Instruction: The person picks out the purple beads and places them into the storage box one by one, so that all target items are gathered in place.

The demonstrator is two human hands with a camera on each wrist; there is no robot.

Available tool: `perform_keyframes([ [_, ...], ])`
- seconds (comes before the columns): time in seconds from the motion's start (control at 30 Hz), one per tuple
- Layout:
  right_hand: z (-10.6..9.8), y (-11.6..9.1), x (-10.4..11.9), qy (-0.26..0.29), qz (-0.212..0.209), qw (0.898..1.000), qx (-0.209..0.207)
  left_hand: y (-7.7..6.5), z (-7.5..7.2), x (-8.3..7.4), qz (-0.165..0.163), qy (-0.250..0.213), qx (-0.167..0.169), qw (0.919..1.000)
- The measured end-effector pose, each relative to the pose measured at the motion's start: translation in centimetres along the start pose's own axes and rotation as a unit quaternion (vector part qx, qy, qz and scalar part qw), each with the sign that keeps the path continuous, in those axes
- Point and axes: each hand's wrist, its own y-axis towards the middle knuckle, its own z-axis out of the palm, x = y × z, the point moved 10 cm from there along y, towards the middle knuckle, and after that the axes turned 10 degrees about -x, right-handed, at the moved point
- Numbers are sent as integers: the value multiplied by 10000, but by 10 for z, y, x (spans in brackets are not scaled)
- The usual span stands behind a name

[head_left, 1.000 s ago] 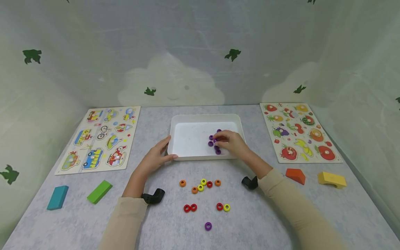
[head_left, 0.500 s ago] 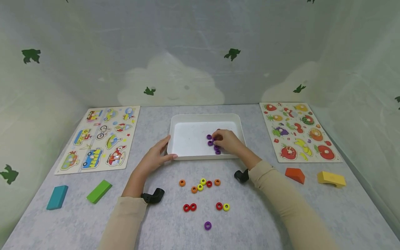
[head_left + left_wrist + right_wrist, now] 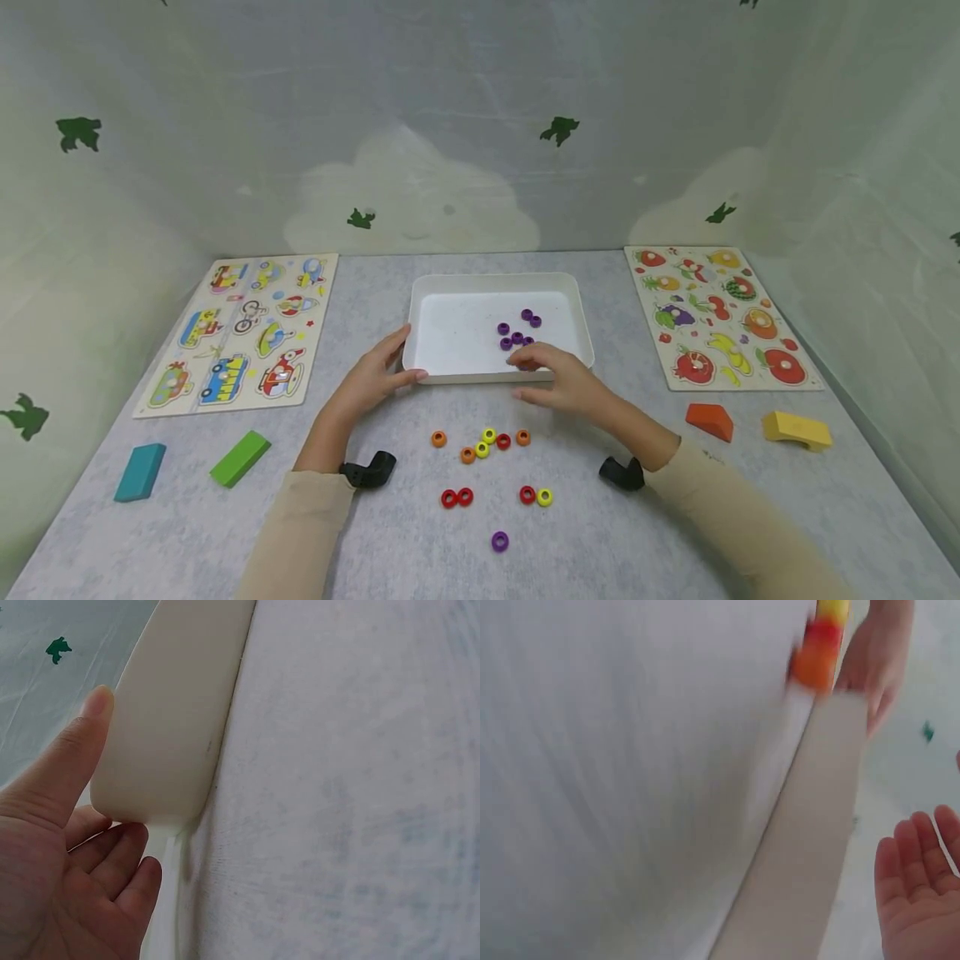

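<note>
A shallow white tray [image 3: 457, 333] lies at the middle of the table, with several purple beads [image 3: 517, 338] in its right half. My left hand [image 3: 371, 379] holds the tray's front left corner; in the left wrist view its thumb [image 3: 79, 746] lies along one wall and its fingers bend against the corner. Over the tray's front edge, on the right, hovers my right hand [image 3: 562, 379], apparently holding nothing. Its fingers [image 3: 915, 859] look extended in the right wrist view. It covers part of the tray rim and some of the beads.
Loose orange beads [image 3: 467, 455], yellow beads [image 3: 482, 450] and red beads [image 3: 465, 497] lie before the tray, with one purple bead [image 3: 499, 542] nearest. Picture puzzle boards stand left [image 3: 247, 333] and right [image 3: 716, 321]. Teal [image 3: 140, 472], green [image 3: 240, 458], orange [image 3: 709, 422] and yellow [image 3: 797, 430] blocks lie at the sides.
My right hand has pulled back from among the purple beads to the tray's front edge, its fingers spreading apart. More purple beads now show. The left hand keeps its place on the tray.
</note>
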Motion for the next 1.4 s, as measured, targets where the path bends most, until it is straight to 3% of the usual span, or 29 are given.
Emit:
perform_keyframes([
  [0.1, 9, -19, 31, 255, -413, 9985, 239, 0, -1, -1, 22, 2, 2, 10000],
  [0.27, 46, -53, 27, 680, -325, 9908, 1123, 1, -1, -3, 24, 31, 4, 10000],
  [0.43, 79, -80, 32, 718, -210, 9723, 2215, 1, 0, -1, -23, 39, 2, 10000],
  [0.63, 99, -96, 39, 762, -469, 9544, 2848, 1, 0, -1, -5, 21, 23, 10000],
  [1.1, 113, -106, 58, 257, -1739, 9391, 2952, 0, 0, 1, -61, 4, 36, 10000],
  [1.27, 111, -104, 57, 494, -1421, 9431, 2964, 0, 1, 1, -38, -15, 27, 10000],
  [1.4, 95, -85, 51, 621, -975, 9593, 2577, 1, 1, 2, -37, -36, 1, 10000],
])
